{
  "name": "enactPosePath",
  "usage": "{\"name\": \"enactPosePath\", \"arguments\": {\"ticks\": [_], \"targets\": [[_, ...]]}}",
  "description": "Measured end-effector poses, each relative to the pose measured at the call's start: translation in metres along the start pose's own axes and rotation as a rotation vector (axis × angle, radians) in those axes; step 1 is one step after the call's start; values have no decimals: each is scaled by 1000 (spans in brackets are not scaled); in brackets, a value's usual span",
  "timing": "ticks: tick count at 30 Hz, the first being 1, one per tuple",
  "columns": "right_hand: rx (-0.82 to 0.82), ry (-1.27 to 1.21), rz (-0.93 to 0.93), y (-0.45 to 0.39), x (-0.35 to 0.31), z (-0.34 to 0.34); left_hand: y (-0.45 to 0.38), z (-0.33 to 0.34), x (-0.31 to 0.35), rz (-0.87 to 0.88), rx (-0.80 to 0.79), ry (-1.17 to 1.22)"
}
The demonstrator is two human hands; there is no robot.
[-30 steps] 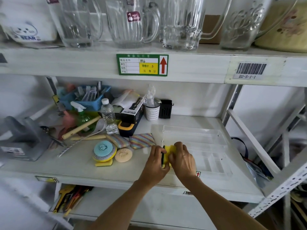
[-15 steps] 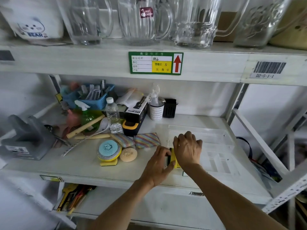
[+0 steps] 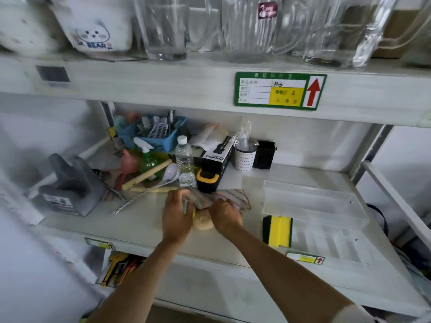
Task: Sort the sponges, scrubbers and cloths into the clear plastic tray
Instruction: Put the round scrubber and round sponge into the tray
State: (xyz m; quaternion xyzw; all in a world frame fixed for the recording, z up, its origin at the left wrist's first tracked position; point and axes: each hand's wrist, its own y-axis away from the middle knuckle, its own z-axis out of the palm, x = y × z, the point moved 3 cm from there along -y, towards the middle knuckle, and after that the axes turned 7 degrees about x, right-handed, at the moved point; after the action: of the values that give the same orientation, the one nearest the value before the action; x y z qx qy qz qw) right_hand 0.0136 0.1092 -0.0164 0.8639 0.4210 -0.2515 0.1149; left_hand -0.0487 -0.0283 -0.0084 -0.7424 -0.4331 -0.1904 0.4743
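**Both hands at the striped cloths, left of the tray**

The clear plastic tray (image 3: 326, 206) is seen on the shelf's right side. A yellow sponge (image 3: 278, 230) is laid at its left end; whether inside cannot be told. Left of the tray, the striped cloths (image 3: 235, 197) are covered by the left hand (image 3: 176, 214) and right hand (image 3: 225, 217), fingers curled; actual grasp cannot be told. A beige round scrubber (image 3: 203, 221) is seen between them.

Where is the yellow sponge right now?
Head view, right of both hands: the yellow sponge stands at the left end of the clear plastic tray.
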Motion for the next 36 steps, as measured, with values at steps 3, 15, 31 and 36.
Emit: {"name": "enactPosePath", "arguments": {"ticks": [3, 15, 31, 36], "targets": [[-94, -71, 135, -8, 2, 21, -18, -12, -23, -50, -25, -315], [-101, -54, 347, -23, 0, 66, -25, -5, -50, -314, -390, -494], [194, -286, 218, -4, 11, -12, -20, 3, -7, -283, -150, 68], [478, -376, 68, 0, 15, -64, -15, 26, 46, -240, -106, 240]]}}
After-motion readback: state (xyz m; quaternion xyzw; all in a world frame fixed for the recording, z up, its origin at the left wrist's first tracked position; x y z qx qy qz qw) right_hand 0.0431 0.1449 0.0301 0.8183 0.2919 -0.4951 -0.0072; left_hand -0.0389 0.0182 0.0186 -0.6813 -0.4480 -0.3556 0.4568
